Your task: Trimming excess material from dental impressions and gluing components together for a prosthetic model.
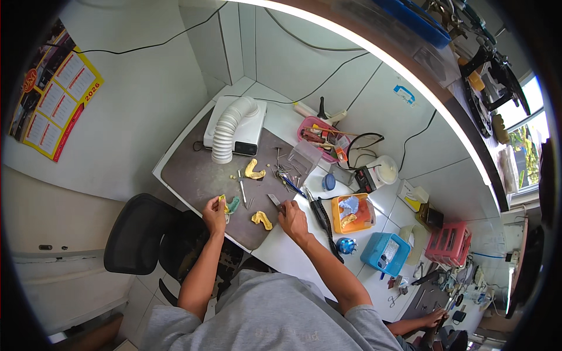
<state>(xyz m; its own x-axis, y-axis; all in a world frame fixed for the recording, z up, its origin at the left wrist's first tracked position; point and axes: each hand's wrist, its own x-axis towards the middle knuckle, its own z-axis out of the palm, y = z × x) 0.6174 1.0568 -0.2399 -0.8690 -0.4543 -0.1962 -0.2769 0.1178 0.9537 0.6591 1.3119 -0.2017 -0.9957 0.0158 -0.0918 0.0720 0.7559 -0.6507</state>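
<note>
My left hand (215, 215) is closed on a dental cast (232, 205), green with a yellow part, over the left side of the grey mat (193, 169). My right hand (293, 220) grips a knife (274, 200) with a short, flat metal blade pointing away to the left. The blade is apart from the cast. Between my hands lies a yellow dental cast (261, 220). Farther off sits another yellow, horseshoe-shaped cast (253, 170). A slim white-handled tool (242, 186) lies near the mat's middle, beside several small metal burs (250, 203).
A white machine (249, 131) with a ribbed hose (223, 140) stands at the back. To the right are a pink basket (304, 126) of tools, an orange tray (336, 219) holding casts, and a blue basket (369, 257). A co-worker's hand (434, 317) shows at lower right.
</note>
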